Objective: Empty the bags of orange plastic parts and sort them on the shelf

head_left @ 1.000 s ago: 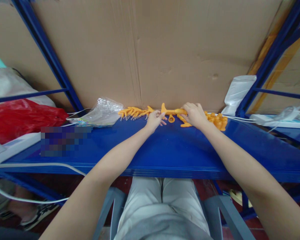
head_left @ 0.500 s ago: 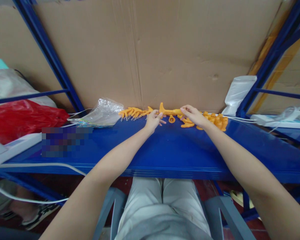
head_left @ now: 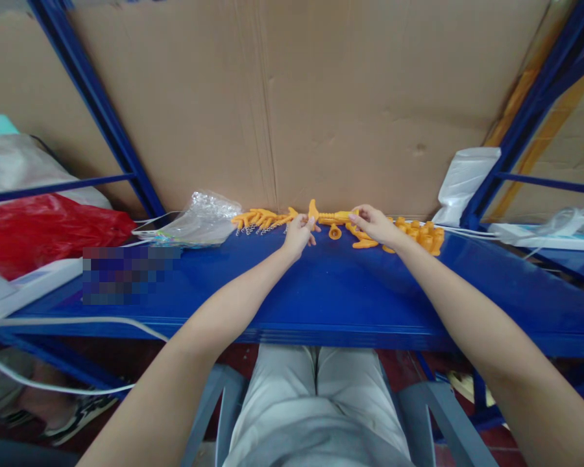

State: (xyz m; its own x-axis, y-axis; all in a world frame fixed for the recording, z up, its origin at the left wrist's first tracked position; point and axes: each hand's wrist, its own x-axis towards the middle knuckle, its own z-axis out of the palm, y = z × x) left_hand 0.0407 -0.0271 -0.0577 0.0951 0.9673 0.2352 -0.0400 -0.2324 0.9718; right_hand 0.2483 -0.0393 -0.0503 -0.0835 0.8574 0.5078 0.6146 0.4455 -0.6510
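A long orange plastic piece [head_left: 331, 216] with a flared end hangs just above the back of the blue shelf [head_left: 321, 292]. My left hand [head_left: 298, 235] pinches its left, flared end. My right hand [head_left: 376, 224] pinches its right end with thumb and forefinger. A small orange bell-shaped part [head_left: 335, 232] sits on the shelf right under the piece. Curved orange parts [head_left: 365, 243] lie beneath my right hand. A heap of small orange parts [head_left: 424, 235] lies to the right of it. A row of orange claw-like pieces with small chains [head_left: 260, 219] lies to the left.
A cardboard wall [head_left: 296, 97] closes the back. A clear plastic bag [head_left: 199, 217] lies over a phone [head_left: 150, 224] on the left, beside a red bag [head_left: 39, 230]. A white pouch [head_left: 462, 181] leans at the right post. White cables [head_left: 68, 321] cross the left side.
My right hand has opened from a full grasp round the orange piece to a fingertip pinch on its right end. The piece has lifted slightly; my left hand has stayed at the flared end.
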